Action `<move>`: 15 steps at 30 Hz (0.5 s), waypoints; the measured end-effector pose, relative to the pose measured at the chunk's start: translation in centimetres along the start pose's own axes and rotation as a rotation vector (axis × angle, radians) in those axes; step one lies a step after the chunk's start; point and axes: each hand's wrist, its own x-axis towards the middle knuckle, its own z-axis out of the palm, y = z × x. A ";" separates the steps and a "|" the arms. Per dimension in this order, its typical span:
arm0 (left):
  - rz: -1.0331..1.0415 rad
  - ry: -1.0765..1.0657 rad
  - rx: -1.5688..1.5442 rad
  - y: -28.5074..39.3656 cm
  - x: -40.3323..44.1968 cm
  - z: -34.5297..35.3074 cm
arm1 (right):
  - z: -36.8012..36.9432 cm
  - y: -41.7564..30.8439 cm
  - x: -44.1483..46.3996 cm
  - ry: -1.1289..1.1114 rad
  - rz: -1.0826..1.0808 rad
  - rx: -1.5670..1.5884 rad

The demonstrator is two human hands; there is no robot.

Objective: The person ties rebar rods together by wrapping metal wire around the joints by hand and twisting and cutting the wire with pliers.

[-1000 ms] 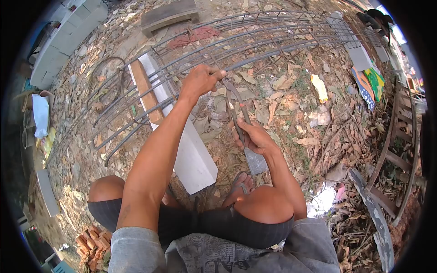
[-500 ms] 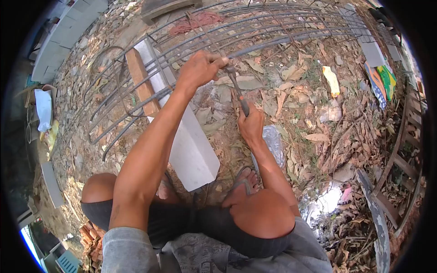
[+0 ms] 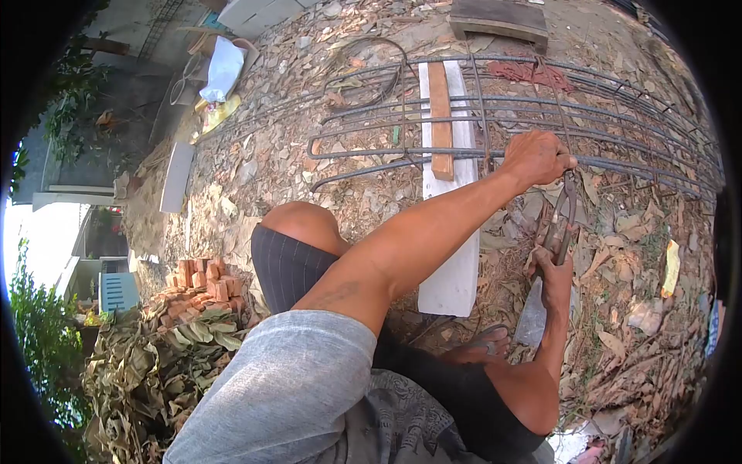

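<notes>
My left hand (image 3: 536, 157) is closed at a crossing of bars on the rebar cage (image 3: 371, 153); its fingers hide what they pinch. Just below it, my right hand (image 3: 553, 271) grips the handles of metal pincers (image 3: 570, 205), which look spread apart. The pincers' head points up at the bar beside my left fingertips. Under the cage's near end lie a pale concrete block (image 3: 452, 271) and a brown wooden strip (image 3: 440, 116). The long bars run off to the right, joined by thin stirrups.
A low wooden bench (image 3: 498, 23) stands behind the cage, near a red cloth (image 3: 529, 73). Broken bricks (image 3: 205, 286) are piled at left beside dry leaves (image 3: 154, 379). A light blue bag (image 3: 224, 68) lies at the upper left. Leaf litter covers the ground around my feet.
The view has swung left, so the cage and both hands appear farther right, and the brick pile shows more fully. The pincers' handles now look spread wider. My left hand stays at the bars.
</notes>
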 end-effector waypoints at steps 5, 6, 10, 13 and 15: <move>-0.011 -0.011 0.052 0.7 -0.4 -0.8 | 1.7 -0.3 -1.0 -0.253 0.273 0.632; -0.016 0.007 0.064 0.5 -0.1 -0.5 | 2.5 -1.3 -1.2 -0.141 0.288 0.502; 0.049 -0.008 0.104 -0.1 0.9 -0.2 | 2.4 -6.2 -2.9 0.333 -0.163 -0.637; 0.046 -0.007 0.106 -0.6 0.9 0.3 | 1.7 -6.2 -3.2 0.375 -0.156 -0.898; 0.041 -0.010 0.110 -0.7 1.0 0.3 | 1.4 -5.4 -2.2 0.278 -0.051 -0.798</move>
